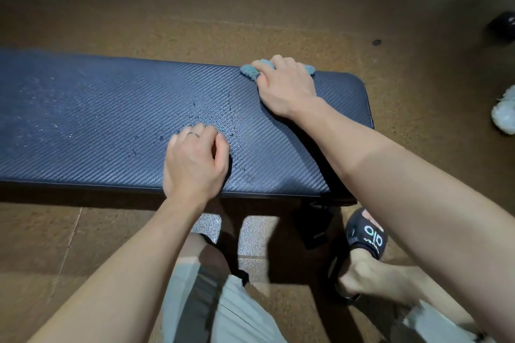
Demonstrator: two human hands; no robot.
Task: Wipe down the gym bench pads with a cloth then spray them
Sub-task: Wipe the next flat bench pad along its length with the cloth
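A dark blue textured bench pad (97, 120) runs across the view, with water droplets scattered over its middle and left. My right hand (287, 89) grips a bunched teal cloth (252, 72) at the pad's far edge near its right end. My left hand (196, 161) rests on the pad's near side with its fingers curled under and nothing visible in it. No spray bottle is in view.
Brown speckled floor (195, 8) surrounds the bench. A white crumpled object (504, 114) lies on the floor at the right edge, a dark object (501, 29) beyond it. My feet in black slides (367, 234) stand by the bench's dark frame (312, 225).
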